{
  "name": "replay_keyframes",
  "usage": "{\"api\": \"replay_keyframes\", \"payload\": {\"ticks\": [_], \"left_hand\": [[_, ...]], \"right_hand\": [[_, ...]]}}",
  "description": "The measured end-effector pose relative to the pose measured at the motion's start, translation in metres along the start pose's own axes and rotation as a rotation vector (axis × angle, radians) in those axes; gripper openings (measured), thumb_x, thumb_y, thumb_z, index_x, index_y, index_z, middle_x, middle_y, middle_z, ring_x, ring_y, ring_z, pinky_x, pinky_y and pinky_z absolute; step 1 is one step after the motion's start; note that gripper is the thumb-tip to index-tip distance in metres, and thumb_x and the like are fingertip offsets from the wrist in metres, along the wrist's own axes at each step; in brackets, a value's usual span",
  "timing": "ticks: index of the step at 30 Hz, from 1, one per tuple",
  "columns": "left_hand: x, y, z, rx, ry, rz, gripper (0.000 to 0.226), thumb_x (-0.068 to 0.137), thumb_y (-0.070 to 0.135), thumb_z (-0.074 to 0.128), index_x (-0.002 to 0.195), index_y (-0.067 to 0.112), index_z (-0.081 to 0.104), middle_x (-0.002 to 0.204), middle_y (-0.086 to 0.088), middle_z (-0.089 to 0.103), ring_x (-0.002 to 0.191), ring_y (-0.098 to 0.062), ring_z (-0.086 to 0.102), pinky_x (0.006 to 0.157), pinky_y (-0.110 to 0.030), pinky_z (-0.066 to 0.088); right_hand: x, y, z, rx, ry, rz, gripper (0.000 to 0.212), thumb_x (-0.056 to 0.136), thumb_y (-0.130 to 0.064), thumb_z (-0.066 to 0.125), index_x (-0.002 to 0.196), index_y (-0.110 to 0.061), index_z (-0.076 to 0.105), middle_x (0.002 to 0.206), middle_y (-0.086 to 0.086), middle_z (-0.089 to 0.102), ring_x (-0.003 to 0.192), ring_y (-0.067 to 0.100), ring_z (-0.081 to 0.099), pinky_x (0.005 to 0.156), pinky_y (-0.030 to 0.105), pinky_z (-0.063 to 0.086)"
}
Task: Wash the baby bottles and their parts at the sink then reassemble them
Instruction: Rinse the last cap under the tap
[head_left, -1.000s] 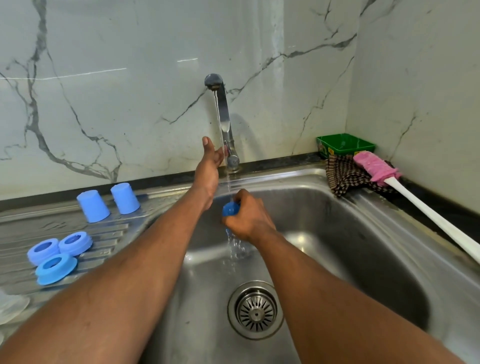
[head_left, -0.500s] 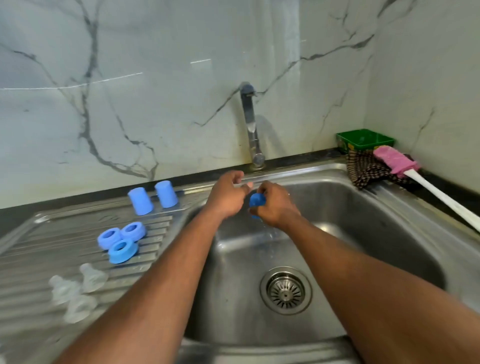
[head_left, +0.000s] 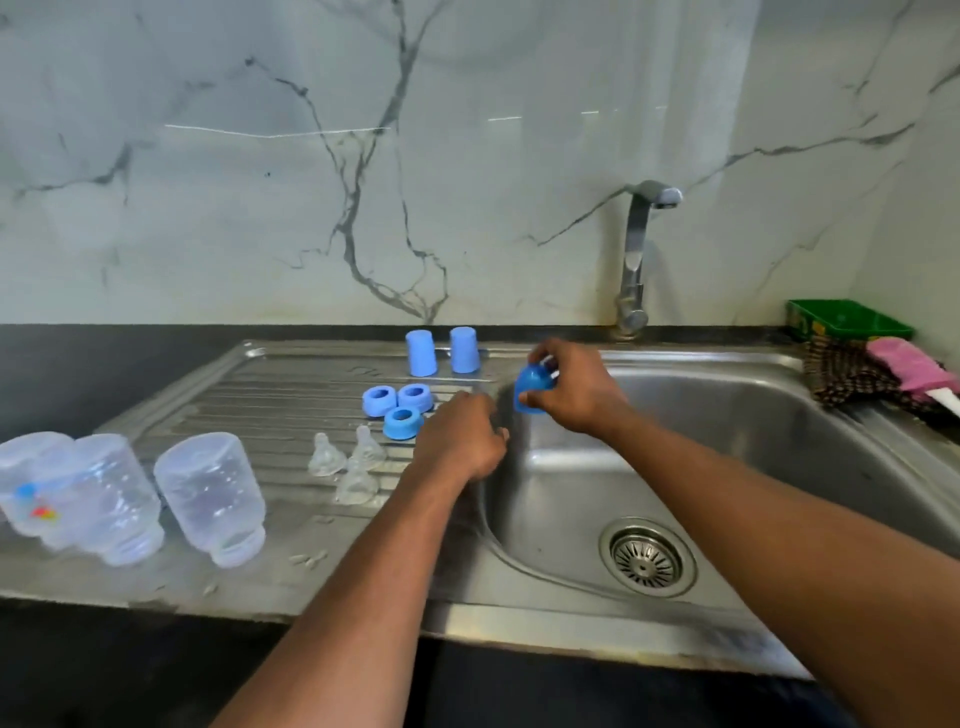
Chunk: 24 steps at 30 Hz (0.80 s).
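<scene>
We hold a blue cap (head_left: 530, 388) in our right hand (head_left: 574, 387), with the fingers and thumb curled around it, just above the left rim of the sink (head_left: 779, 364). Our left hand (head_left: 460, 436) hangs over the same rim, between the basin and the draining board (head_left: 270, 395); its fingers are loosely curled and it holds nothing.

On the draining board, near its back edge, two more blue caps (head_left: 442, 351) stand upright side by side. In front of them three blue rings (head_left: 397, 408) lie close together, and then three clear teats (head_left: 347, 462) toward the middle of the board. At the left end three clear bottles (head_left: 124, 493) stand with the mouth down, near the front edge. No water seems to come from the tap (head_left: 636, 249), although a thin stream would be difficult to see.

We judge that the cap goes next to the two others. The risk is the wet metal: the cap is small and smooth, so it can slip from our fingers into the basin. If we reach over the rings carelessly, our arm can also push them or knock over the standing caps. The teats are nearly invisible on the steel, so the left hand can easily press on one.
</scene>
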<state>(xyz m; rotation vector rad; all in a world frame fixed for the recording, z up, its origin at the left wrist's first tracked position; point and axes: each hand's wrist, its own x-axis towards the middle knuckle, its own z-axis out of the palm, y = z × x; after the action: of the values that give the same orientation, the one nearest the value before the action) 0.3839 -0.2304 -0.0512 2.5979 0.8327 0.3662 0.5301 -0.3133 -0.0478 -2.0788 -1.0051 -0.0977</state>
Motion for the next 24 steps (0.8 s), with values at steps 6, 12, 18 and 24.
{"api": "replay_keyframes", "payload": {"ticks": [6,12,18,24], "left_hand": [[0.007,-0.007,-0.007,0.193,0.141,-0.026,0.034,0.094,0.024,0.052,0.127,0.015,0.057,0.131,-0.009,0.055,0.123,-0.030,0.050,0.095,-0.042,0.043],[0.009,-0.005,-0.002,0.335,0.158,-0.053,0.032,0.096,0.015,0.045,0.125,0.012,0.057,0.131,-0.010,0.053,0.128,-0.030,0.044,0.100,-0.041,0.036],[0.015,-0.007,0.001,0.396,0.177,-0.116,0.030,0.095,0.017,0.045,0.121,0.017,0.060,0.126,-0.005,0.060,0.129,-0.028,0.042,0.106,-0.041,0.029],[0.013,-0.005,0.001,0.405,0.179,-0.113,0.033,0.094,0.016,0.045,0.125,0.017,0.059,0.128,-0.005,0.058,0.129,-0.029,0.041,0.105,-0.041,0.029]], "right_hand": [[0.035,-0.023,0.030,0.095,0.024,0.019,0.058,0.066,-0.023,0.091,0.112,-0.014,0.057,0.108,0.004,0.065,0.096,0.020,0.064,0.083,0.035,0.055],[0.072,-0.035,0.071,0.156,0.009,-0.026,0.049,0.067,-0.017,0.090,0.106,-0.008,0.061,0.106,0.005,0.065,0.092,0.018,0.062,0.078,0.028,0.052],[0.078,-0.031,0.095,0.002,-0.092,-0.122,0.054,0.069,-0.016,0.087,0.118,-0.012,0.064,0.121,0.011,0.056,0.105,0.023,0.059,0.086,0.031,0.048],[0.074,-0.033,0.089,0.035,-0.100,-0.091,0.072,0.071,-0.007,0.082,0.137,-0.010,0.054,0.107,0.002,0.053,0.092,0.013,0.051,0.076,0.021,0.038]]}}
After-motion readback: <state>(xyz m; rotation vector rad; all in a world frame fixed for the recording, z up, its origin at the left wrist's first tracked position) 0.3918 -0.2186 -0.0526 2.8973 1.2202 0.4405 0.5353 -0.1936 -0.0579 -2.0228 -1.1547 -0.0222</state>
